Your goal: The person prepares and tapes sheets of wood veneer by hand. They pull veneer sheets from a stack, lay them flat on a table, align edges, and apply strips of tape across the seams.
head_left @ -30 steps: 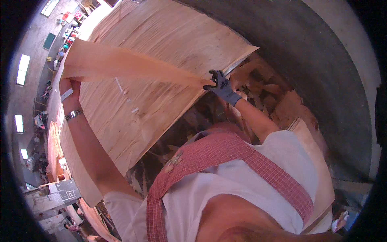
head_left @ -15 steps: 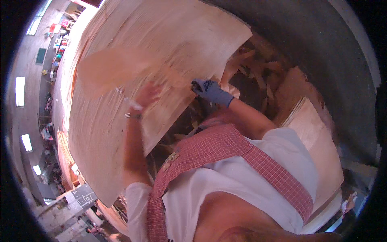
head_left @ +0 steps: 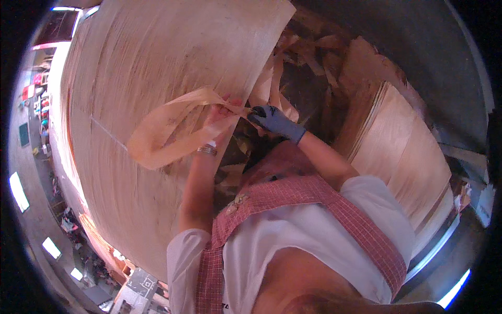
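- A long strip of thin wood veneer (head_left: 167,131) hangs folded into a loop over the big veneer sheet (head_left: 146,63), its two ends gathered at the sheet's right edge
- The bare left hand (head_left: 219,116) is clenched around the strip where the ends meet; the gloved right hand (head_left: 269,119) pinches the same end just beside it
- By its look the strip is light, floppy and brittle along the grain, likely to split or snap if creased; best held flat near the ends or supported under the loop
- A metal bracelet (head_left: 206,150) sits on the left wrist
- Beyond the hands lies a heap of veneer scraps (head_left: 308,52); to the right stands a stack of veneer sheets (head_left: 408,152)
- No packages or labels are legible; only small coloured items far off at the left rim, too small to tell
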Tool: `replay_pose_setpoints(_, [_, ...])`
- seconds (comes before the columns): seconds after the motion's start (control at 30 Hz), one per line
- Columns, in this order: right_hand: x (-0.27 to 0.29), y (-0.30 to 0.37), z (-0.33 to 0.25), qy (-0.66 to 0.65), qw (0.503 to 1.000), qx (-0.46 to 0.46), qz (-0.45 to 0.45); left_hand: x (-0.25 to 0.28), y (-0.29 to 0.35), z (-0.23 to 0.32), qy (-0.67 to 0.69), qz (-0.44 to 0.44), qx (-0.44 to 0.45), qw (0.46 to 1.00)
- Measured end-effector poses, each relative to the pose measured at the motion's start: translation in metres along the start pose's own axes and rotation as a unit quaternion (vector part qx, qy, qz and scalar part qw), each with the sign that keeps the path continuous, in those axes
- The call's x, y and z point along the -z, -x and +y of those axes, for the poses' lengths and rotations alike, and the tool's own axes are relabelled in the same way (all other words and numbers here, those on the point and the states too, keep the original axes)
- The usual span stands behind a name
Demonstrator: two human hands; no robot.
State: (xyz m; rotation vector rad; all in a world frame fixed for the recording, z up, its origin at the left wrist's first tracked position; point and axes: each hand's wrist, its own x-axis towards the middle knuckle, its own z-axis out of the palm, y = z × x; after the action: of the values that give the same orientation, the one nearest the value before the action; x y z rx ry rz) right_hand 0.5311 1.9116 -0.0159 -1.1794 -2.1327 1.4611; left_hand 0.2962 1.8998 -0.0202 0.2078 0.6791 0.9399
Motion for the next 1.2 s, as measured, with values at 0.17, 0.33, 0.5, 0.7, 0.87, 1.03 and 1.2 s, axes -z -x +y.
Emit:
replay_pose_setpoints(0.17, [-0.012, -0.011, -0.017, -0.084, 0.994, 0.012, 0.071, 0.025, -0.022, -0.008, 0.088, 0.040, -0.073, 0.993])
replay_pose_setpoints(0.33, [-0.017, -0.001, -0.004, -0.271, 0.955, -0.116, 0.030, 0.024, -0.042, -0.004, 0.132, 0.023, -0.142, 0.981])
replay_pose_setpoints(0.5, [-0.088, -0.010, 0.055, -0.575, 0.743, -0.213, 0.268, 0.028, -0.060, 0.012, 0.151, 0.000, -0.169, 0.974])
replay_pose_setpoints(0.7, [-0.139, -0.065, 0.078, -0.576, 0.746, -0.218, 0.252, 0.049, -0.074, 0.016, 0.160, -0.012, -0.166, 0.973])
replay_pose_setpoints(0.87, [-0.176, -0.120, 0.054, -0.388, 0.735, -0.378, 0.408, 0.063, -0.069, 0.001, 0.163, -0.009, -0.177, 0.971])
replay_pose_setpoints(1.03, [-0.179, -0.144, 0.063, -0.306, 0.772, -0.380, 0.408, 0.047, -0.067, 0.003, 0.168, 0.062, -0.141, 0.974])
replay_pose_setpoints(1.2, [-0.181, -0.141, 0.103, 0.003, 0.898, -0.306, 0.315, 0.035, -0.075, 0.015, 0.096, 0.071, -0.102, 0.988])
